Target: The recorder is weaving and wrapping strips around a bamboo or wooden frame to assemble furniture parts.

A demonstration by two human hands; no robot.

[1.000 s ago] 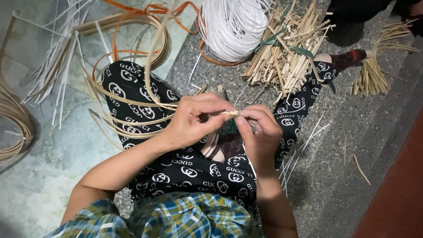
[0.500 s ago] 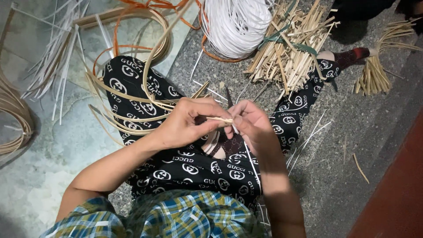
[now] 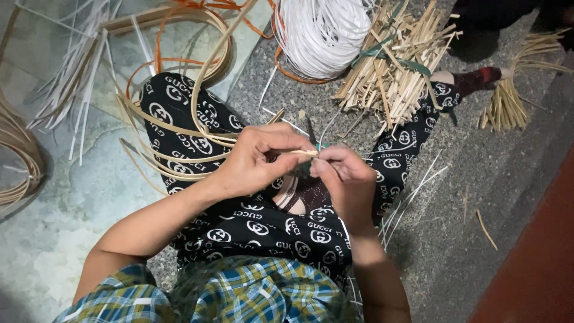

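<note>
I sit on the floor with my legs in black patterned trousers (image 3: 197, 143). My left hand (image 3: 260, 160) pinches a thin pale cane strip (image 3: 302, 153) between thumb and fingers. My right hand (image 3: 347, 176) is closed on the same strip's end, right against the left hand, above my lap. Long tan cane strips (image 3: 179, 128) curve away from my hands over my left thigh. A dark pointed tool (image 3: 312, 130) shows just beyond the hands; who holds it I cannot tell.
A coil of white cord (image 3: 323, 33) lies ahead, with a bundle of short bamboo sticks (image 3: 391, 72) beside it. Another tied stick bundle (image 3: 508, 96) is at the right. White strips (image 3: 72, 84) and cane loops (image 3: 18, 149) lie at the left. Orange cane (image 3: 179, 54) rings the floor.
Both hands have stayed pressed together over my lap, shifting slightly as they work the strip. The view has tilted a little.
</note>
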